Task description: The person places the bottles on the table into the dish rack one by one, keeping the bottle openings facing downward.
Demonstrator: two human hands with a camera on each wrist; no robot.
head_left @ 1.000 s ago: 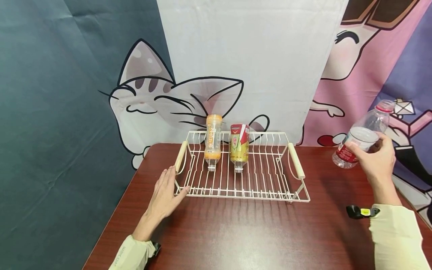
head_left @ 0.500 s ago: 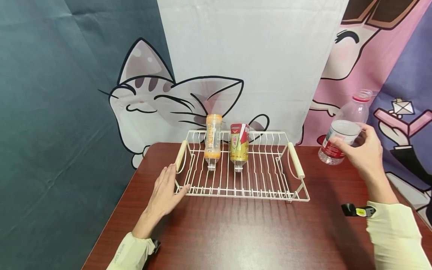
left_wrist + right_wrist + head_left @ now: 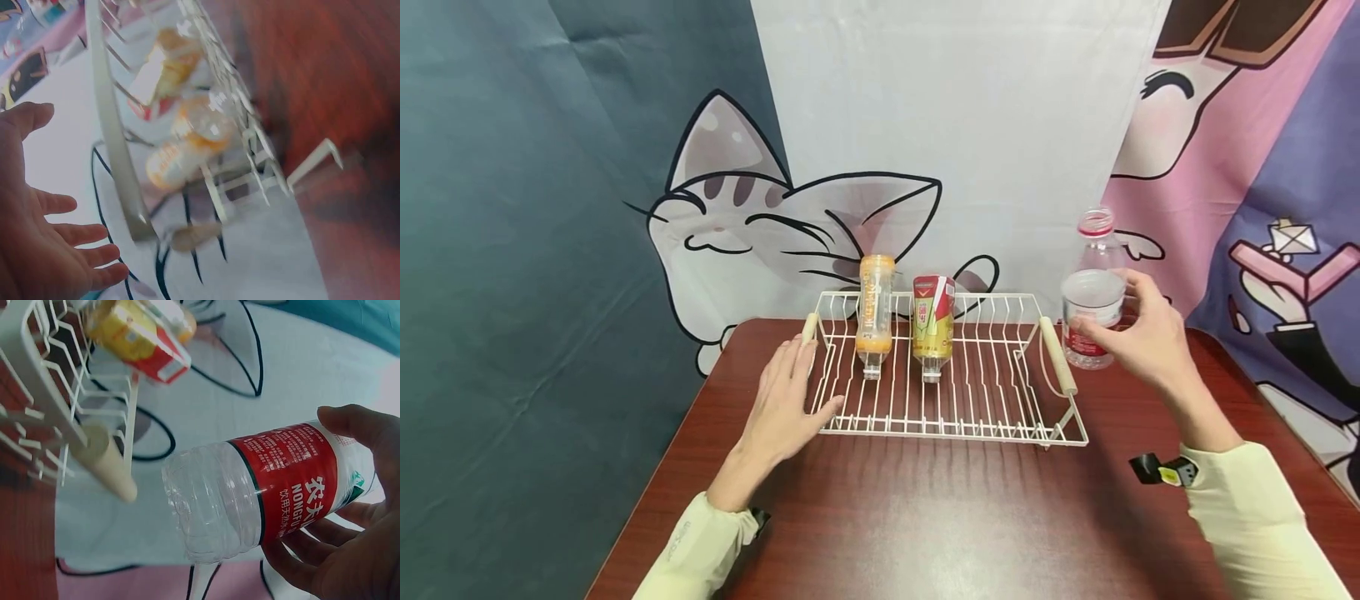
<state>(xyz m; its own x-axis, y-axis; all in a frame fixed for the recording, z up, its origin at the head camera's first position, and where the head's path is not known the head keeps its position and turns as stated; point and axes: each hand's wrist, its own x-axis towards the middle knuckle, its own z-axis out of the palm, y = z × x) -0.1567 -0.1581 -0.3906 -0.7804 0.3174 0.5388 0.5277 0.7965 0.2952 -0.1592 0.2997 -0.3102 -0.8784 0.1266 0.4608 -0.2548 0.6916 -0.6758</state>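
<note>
My right hand (image 3: 1146, 337) grips a clear plastic bottle (image 3: 1092, 287) with a red label around its middle; it stands nearly upright, neck up and uncapped, beside the rack's right handle. In the right wrist view the label of the bottle (image 3: 290, 472) faces the camera, thumb on one side and fingers on the other. My left hand (image 3: 782, 400) is spread by the left end of the white wire dish rack (image 3: 917, 436); its fingers look straight in the left wrist view, holding nothing. Neck down in the rack lean an orange-and-clear bottle (image 3: 874, 304) and a red-and-yellow bottle (image 3: 933, 321).
The rack's wooden handles, such as the right handle (image 3: 1058, 357), rise at both ends. Beneath it is a dark red-brown table (image 3: 925, 517). Close behind hangs a cloth backdrop (image 3: 985, 125) with cartoon drawings.
My right hand has carried the clear bottle leftward to the rack's right end, and the bottle is more upright. My left hand has shifted slightly right and up. Both racked bottles stay put.
</note>
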